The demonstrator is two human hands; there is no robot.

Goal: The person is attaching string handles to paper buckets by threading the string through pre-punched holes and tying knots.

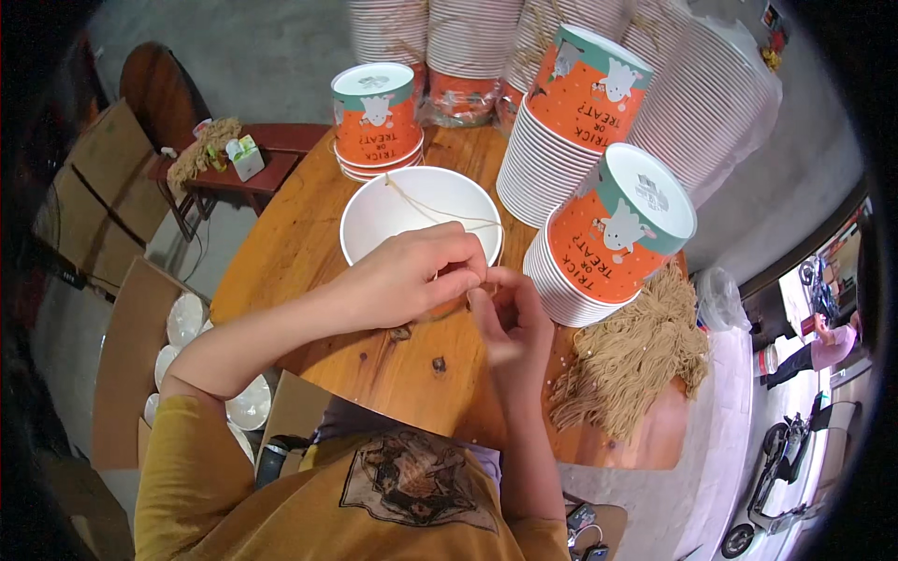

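A paper bucket (421, 201) with a white inside lies in front of me, its open mouth toward me. A thin tan cord (408, 198) runs from the far side of its rim across the opening toward the right side. My left hand (416, 271) reaches over the near part of the bucket, thumb and fingers pinched together. Close against it at the near right rim, my right hand (513, 318) is pinched too. Their fingertips meet around the cord's end, which my fingers mostly hide. A pile of loose tan cords (641, 360) lies right of my right hand.
On the wooden table (281, 248), stacks of orange and green buckets (622, 229) stand upside down at the right, with a shorter stack (377, 117) at the back left. Bagged white stacks (687, 89) rise behind. A cardboard box (140, 355) holding buckets stands at the left.
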